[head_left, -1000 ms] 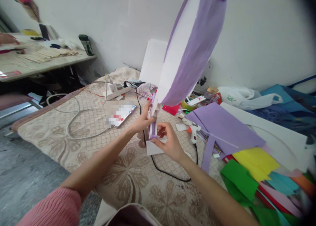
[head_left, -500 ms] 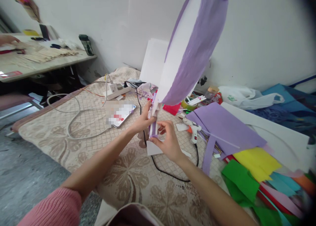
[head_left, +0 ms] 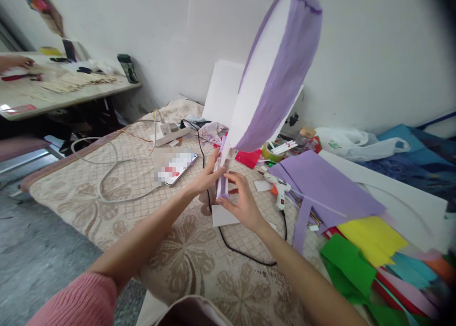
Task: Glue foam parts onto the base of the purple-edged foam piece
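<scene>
A big white foam shape edged with a purple strip stands tilted upright, narrowing to a stem over a small white foam base. My left hand grips the stem from the left, fingers closed round it. On the stem's right side my right hand pinches the purple strip against it. A white glue gun with an orange trigger lies just right of my hands, its black cord looping under my right wrist.
A phone, a power strip and white cables lie on the patterned cloth at left. Purple sheet, white foam board and coloured felt pieces lie at right. Another person's hand rests on a far table with sticks.
My right hand has slid slightly up and closer on the stem's purple strip. The view shifted a little; the foam shape stays held upright.
</scene>
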The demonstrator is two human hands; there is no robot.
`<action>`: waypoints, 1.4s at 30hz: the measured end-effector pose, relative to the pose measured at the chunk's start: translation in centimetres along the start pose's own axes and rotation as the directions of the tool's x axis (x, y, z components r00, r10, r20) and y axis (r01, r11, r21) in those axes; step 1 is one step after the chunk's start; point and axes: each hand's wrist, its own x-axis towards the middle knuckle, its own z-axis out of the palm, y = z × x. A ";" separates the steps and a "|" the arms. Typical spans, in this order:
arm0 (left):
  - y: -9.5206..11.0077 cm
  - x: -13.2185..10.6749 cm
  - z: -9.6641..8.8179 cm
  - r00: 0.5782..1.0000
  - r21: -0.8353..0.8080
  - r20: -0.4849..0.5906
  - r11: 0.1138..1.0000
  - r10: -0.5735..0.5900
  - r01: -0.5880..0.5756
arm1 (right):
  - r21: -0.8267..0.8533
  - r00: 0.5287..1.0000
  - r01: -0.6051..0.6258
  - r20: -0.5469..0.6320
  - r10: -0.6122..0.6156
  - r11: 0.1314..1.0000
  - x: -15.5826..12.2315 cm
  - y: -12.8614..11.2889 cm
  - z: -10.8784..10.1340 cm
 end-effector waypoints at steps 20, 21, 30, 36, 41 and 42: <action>0.4 -1.0 -6.7 0.927 0.605 -0.327 0.712 -0.184 0.355 | -0.045 0.999 0.009 0.044 -0.007 0.999 0.3 0.4 0.0; 0.2 -1.1 -7.6 0.917 0.626 -0.343 0.678 -0.204 0.385 | -0.044 0.999 0.007 0.046 -0.005 0.999 0.2 0.3 0.0; -2.3 -1.6 -8.5 0.839 0.728 -0.379 0.434 -0.389 0.530 | -0.045 0.999 0.002 0.048 0.000 0.999 0.2 0.2 0.0; -2.5 -1.2 -7.6 0.850 0.757 -0.386 0.402 -0.359 0.514 | -0.038 0.999 0.005 0.042 -0.004 0.999 0.1 0.3 0.0; -2.2 -1.0 -7.3 0.846 0.752 -0.406 0.398 -0.347 0.525 | -0.027 0.999 -0.002 0.048 0.003 1.000 0.2 0.2 0.0; -2.2 -0.9 -7.2 0.844 0.751 -0.409 0.398 -0.346 0.527 | -0.027 0.999 -0.004 0.048 0.005 1.000 0.2 0.2 0.0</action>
